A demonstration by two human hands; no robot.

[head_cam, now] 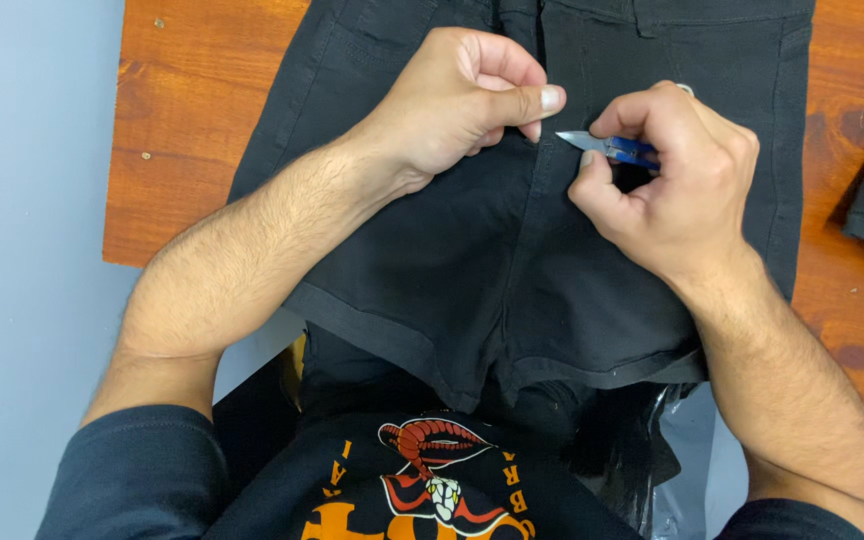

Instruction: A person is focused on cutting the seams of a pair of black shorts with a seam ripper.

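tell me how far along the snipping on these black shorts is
Done: the black shorts lie flat on the wooden table. In hand: the left hand pinches the fabric at the fly while the right hand points blue snips at it. Left: no cut threads are visible, so progress can't be judged.

Orange-brown wooden tabletop, pale grey-blue floor beneath

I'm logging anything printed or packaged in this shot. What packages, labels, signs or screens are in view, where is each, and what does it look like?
Printed graphic: on the person's dark shirt, bottom centre; red, orange and white figure with orange lettering.
Plastic bag: bottom right, under the hem of the black shorts; crumpled, dark and glossy, clearer at its edge.
No screens, signs or stuck-on labels show.
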